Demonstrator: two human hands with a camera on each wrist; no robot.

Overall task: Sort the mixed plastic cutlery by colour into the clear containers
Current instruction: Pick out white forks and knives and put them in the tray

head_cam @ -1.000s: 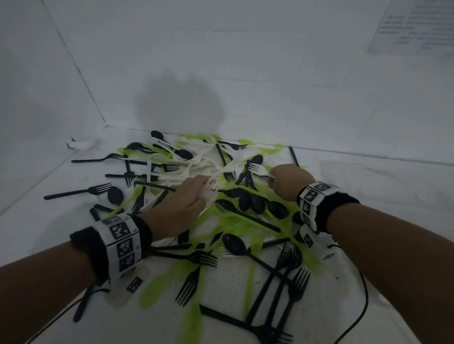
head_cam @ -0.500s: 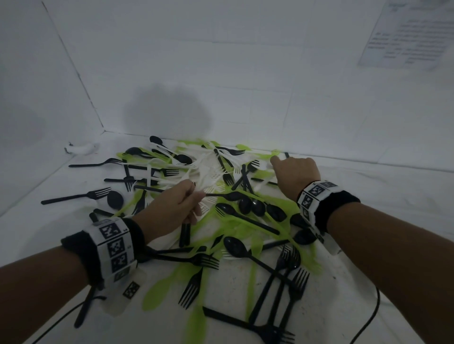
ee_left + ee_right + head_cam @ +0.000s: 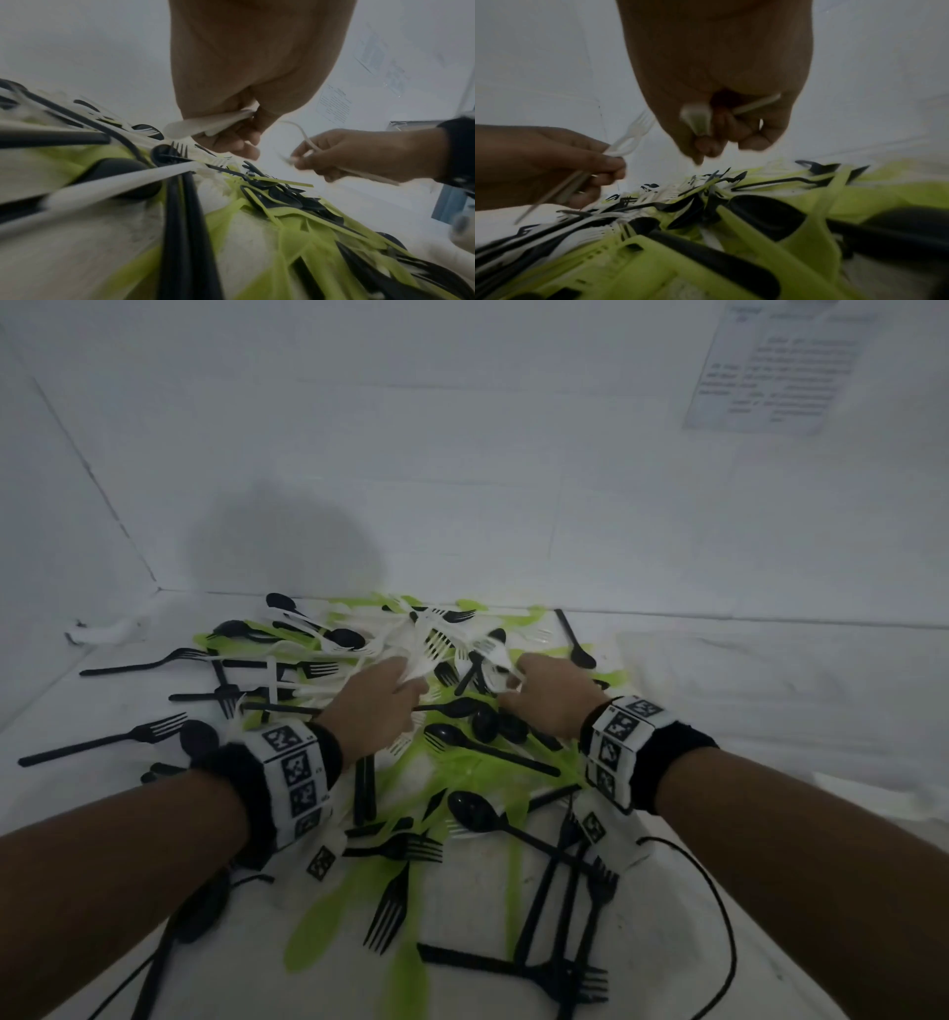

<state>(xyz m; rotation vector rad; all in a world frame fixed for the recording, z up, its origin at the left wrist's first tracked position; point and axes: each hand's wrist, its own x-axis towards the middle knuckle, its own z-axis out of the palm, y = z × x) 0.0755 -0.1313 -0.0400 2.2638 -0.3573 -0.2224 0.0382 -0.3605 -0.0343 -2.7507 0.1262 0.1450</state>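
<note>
A heap of mixed plastic cutlery (image 3: 452, 752) in black, lime green and white lies on the white surface. My left hand (image 3: 377, 706) is raised just above the heap's middle and grips white cutlery (image 3: 205, 124), a spoon with other white pieces. My right hand (image 3: 549, 695) is beside it, a little to the right, and grips a white spoon (image 3: 698, 118) and a white handle. In the right wrist view the left hand (image 3: 552, 164) holds a white fork (image 3: 631, 138). No clear containers are in view.
Black forks (image 3: 570, 916) and a black spoon (image 3: 475, 811) lie near me, with green knives (image 3: 405, 983) at the front edge. White walls (image 3: 462, 480) close the back and left. A printed sheet (image 3: 775, 367) hangs upper right. A black cable (image 3: 719, 916) trails from my right wrist.
Both hands have lifted off the heap with white pieces in their grip and come closer together. The left hand has moved up and right; the right hand has moved towards the left one.
</note>
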